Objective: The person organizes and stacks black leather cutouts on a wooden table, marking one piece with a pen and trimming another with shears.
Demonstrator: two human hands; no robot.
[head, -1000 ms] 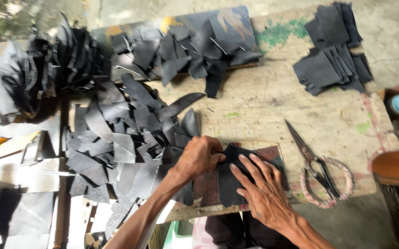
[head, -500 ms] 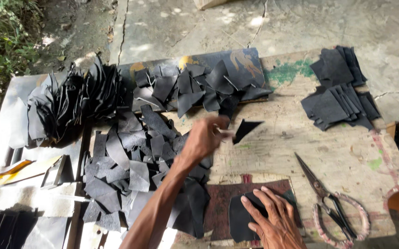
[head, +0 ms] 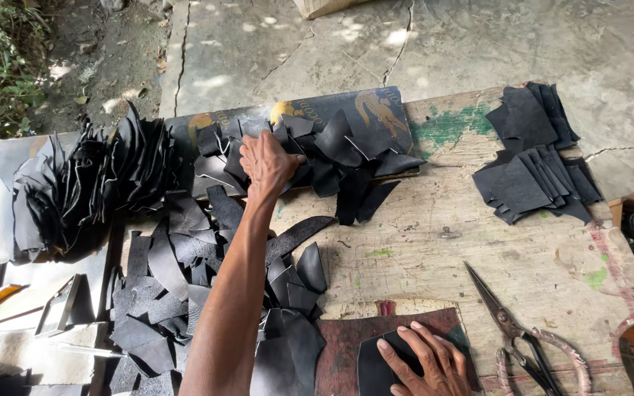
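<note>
- Outdoors, cracked concrete ground (head: 522, 44) is seen beyond a worn wooden table (head: 463, 242), which is marked with green paint.
- A dark printed sheet (head: 383, 110) is laid along the table's far edge, half buried under a far pile of black offcuts (head: 339, 147).
- A fanned bundle of black strips (head: 90, 183) is stood on edge at the left, and a loose scatter of black pieces (head: 178, 293) is spread across the near left.
- A neater stack of flat black pieces (head: 529, 172) is set well apart at the right.
- A reddish-brown board (head: 412, 330) is placed at the near edge.
- Scissors (head: 522, 337) with wrapped handles are left lying just right of the board, untouched by either hand.
- The left hand (head: 269, 163) is stretched out onto the far pile, knuckles up, fingers curled down on the offcuts; whether one is pinched cannot be told.
- The right hand (head: 423, 363) is spread flat, fingers extended, and a cut black piece (head: 372, 367) is pressed under it on the board.
- The step in hand is judged to be sorting at the far pile while the cut piece is kept pinned in place.
- A firm pinch on a single offcut is called for next, so that neighbouring ones are not dragged along.
</note>
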